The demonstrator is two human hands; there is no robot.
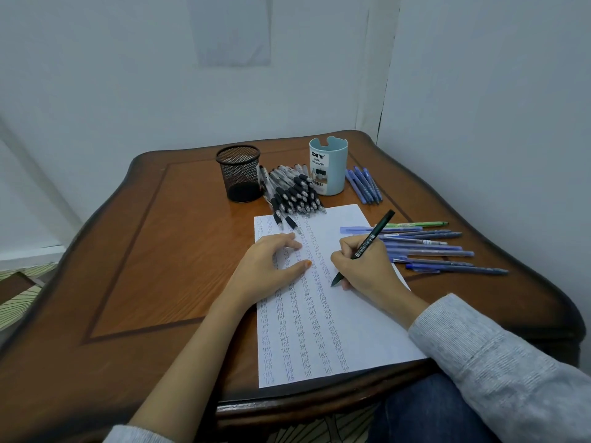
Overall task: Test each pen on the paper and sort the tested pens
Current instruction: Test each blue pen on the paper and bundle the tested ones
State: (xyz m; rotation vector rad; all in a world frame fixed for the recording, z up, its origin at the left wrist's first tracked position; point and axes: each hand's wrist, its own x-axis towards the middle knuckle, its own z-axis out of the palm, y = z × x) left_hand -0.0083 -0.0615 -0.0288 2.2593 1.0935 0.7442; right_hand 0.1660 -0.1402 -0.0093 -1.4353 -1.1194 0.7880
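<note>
Two hands work over the paper. The right hand [361,266] forms the grip: its fingers and thumb are clamped round the dark pen [380,227] near the writing end. The pen's long axis runs diagonally, from the tip at the lower left of the grip to the rear end at its upper right. The tip appears to meet the paper [377,330] beside the rightmost written column, just right of frame centre. The left hand [271,266] lies flat with straight fingers, holds nothing, and presses the sheet just left of the grip.

Outward from the grip:

1. A fan of loose blue pens [431,247] lies on the worktop [160,251] directly right of the grip, with long axes near horizontal in the frame. The nearest ends are just beside the right hand.
2. A pile of black pens [294,190] lies above the sheet's top edge, a few lapping onto it, between the mesh cup [240,174] and the pale blue organiser cup [328,166].
3. A small blue group [364,187] lies right of the organiser cup.

Judgement: the test stroke is in hand and sorting follows. The right hand is nearer the fan. The black pile lies up-frame, near both hands. Which group takes this pen cannot be told.
</note>
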